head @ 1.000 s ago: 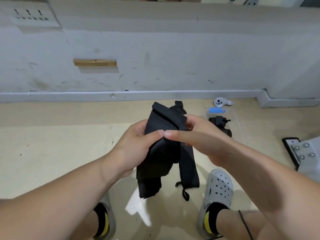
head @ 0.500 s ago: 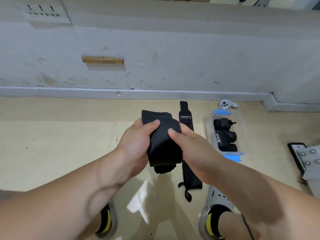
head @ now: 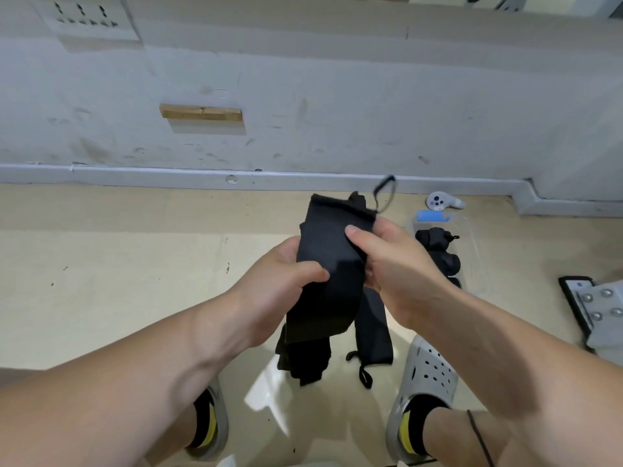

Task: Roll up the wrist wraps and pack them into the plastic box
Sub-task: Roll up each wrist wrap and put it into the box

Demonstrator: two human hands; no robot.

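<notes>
Both hands grasp one black woven-fabric wrist wrap (head: pixel 332 254), held in front of the body above the floor. The left hand (head: pixel 273 284) presses its thumb across the lower front face. The right hand (head: pixel 401 264) pinches the upper right edge between thumb and curled fingers. A thin black thumb loop (head: pixel 384 197) stands up from the top corner, and the free tail (head: pixel 303 358) hangs limp below the hands. A second black fabric wrap (head: pixel 374 335) lies flat on the beige floor between the feet. To the right, a clear plastic box with blue clips (head: pixel 480 261) contains rolled black wraps (head: pixel 438 254).

Judged handling: light, soft, draping without holding shape, not fragile; the weave appears grippy rather than slick. Best taken at one short end, thumbs on top, under tension; a slack coil would probably spring open.
</notes>
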